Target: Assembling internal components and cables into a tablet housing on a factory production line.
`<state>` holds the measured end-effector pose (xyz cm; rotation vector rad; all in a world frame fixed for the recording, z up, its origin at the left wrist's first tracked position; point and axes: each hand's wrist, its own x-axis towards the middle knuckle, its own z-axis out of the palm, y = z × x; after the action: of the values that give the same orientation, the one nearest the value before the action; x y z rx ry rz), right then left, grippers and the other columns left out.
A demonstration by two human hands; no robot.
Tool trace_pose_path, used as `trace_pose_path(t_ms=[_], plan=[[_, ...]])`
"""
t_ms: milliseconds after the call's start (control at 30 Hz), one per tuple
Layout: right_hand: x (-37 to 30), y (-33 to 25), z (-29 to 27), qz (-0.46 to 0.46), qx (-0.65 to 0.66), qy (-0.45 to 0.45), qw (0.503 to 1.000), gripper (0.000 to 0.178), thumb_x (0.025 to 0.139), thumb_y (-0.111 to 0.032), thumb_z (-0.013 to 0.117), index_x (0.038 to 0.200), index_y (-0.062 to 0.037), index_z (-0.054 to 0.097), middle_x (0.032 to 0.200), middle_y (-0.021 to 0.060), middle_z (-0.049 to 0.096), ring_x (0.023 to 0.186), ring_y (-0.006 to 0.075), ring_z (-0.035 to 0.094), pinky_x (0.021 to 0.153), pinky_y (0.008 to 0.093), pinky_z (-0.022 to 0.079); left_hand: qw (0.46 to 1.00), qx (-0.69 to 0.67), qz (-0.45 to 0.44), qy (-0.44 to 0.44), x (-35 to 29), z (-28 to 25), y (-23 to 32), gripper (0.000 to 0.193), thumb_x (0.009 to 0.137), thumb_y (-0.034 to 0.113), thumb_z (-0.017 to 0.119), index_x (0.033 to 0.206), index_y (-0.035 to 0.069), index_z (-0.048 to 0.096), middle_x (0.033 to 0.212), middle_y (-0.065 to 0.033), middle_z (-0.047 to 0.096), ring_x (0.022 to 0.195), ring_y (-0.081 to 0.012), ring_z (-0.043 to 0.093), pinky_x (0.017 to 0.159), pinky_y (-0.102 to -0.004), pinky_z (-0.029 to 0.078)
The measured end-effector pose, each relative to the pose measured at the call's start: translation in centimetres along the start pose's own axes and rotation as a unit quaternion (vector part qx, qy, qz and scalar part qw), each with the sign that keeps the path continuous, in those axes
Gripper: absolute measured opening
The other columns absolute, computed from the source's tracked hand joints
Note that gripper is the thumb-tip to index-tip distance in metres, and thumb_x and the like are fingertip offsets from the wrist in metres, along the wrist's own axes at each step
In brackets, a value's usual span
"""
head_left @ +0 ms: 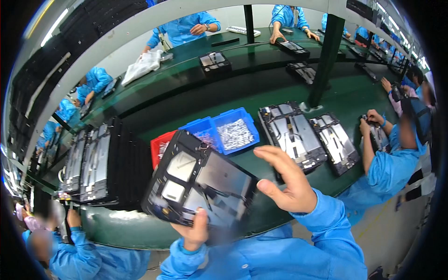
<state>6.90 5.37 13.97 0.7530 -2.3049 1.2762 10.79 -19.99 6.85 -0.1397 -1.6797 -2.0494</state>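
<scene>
My left hand grips the lower edge of an open-backed black tablet-like device, thumb on top. The device is raised and tilted above the bench, its silver plates and cables showing. My right hand is open beside the device's right edge, thumb and fingers spread, with nothing in it. Whether the thumb touches the edge I cannot tell. Behind the device are a blue bin of small pale parts, a second blue bin and a partly hidden red bin.
Stacked devices stand on edge at the left of the green bench. Two similar devices, one larger and one narrower, lie to the right. A green post rises behind them. Co-workers sit close on both sides; devices lie along the dark conveyor.
</scene>
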Motion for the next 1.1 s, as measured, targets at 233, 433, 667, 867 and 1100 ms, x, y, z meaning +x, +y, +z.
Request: trace_pose_path(t_ms=[233, 433, 667, 867, 1100], plan=[[-6.3, 3.2, -3.0, 0.311, 0.25, 0.084, 0.913, 0.053, 0.099, -0.011, 0.063, 0.144, 0.0104, 0.045, 0.138, 0.015, 0.058, 0.127, 0.0198, 0.053, 0.11, 0.0323, 0.039, 0.876, -0.008, -0.365, -0.315, 6.2, 7.3, -1.2, 0.054, 0.093, 0.028, 0.074, 0.132, -0.002, 0.052, 0.108, -0.0067, 0.067, 0.087, -0.0112, 0.063, 0.069, -0.0266, 0.052], [-5.6, 10.5, -9.4, 0.347, 0.144, 0.149, 0.915, 0.049, 0.098, -0.015, 0.062, 0.139, 0.0097, 0.052, 0.123, 0.0115, 0.066, 0.108, 0.0146, 0.061, 0.095, 0.0265, 0.046, 0.913, 0.175, -0.048, -0.365, 3.0, 15.5, -7.1, 0.068, 0.096, 0.03, 0.065, 0.143, -0.009, 0.034, 0.109, -0.0275, 0.054, 0.088, -0.04, 0.063, 0.08, -0.0471, 0.053], [-5.9, 16.2, -11.2, 0.373, 0.084, 0.175, 0.907, 0.048, 0.099, -0.019, 0.065, 0.135, 0.0108, 0.054, 0.114, 0.0107, 0.068, 0.1, 0.0129, 0.063, 0.09, 0.0245, 0.048, 0.923, 0.211, 0.013, -0.321, 3.2, 19.0, -9.2, 0.074, 0.1, 0.034, 0.054, 0.136, -0.027, 0.032, 0.109, -0.0317, 0.05, 0.091, -0.0475, 0.062, 0.079, -0.0494, 0.054], [-6.4, 16.3, -9.5, 0.382, 0.045, 0.157, 0.909, 0.053, 0.1, -0.025, 0.065, 0.138, 0.0093, 0.053, 0.121, 0.0099, 0.065, 0.109, 0.0144, 0.058, 0.096, 0.0259, 0.045, 0.912, 0.23, -0.018, -0.339, 3.5, 18.7, -9.2, 0.08, 0.099, 0.037, 0.057, 0.141, -0.024, 0.029, 0.111, -0.0319, 0.052, 0.093, -0.0462, 0.064, 0.079, -0.0484, 0.054], [5.5, 16.6, -13.7, 0.286, 0.011, 0.118, 0.951, 0.052, 0.102, -0.036, 0.059, 0.131, 0.0071, 0.056, 0.1, 0.0084, 0.063, 0.087, 0.012, 0.059, 0.078, 0.0261, 0.05, 0.916, 0.196, -0.03, -0.349, 5.1, 13.7, -10.8, 0.054, 0.1, 0.03, 0.059, 0.133, -0.013, 0.053, 0.08, -0.0115, 0.056, 0.075, -0.0261, 0.056, 0.07, -0.0389, 0.047]])
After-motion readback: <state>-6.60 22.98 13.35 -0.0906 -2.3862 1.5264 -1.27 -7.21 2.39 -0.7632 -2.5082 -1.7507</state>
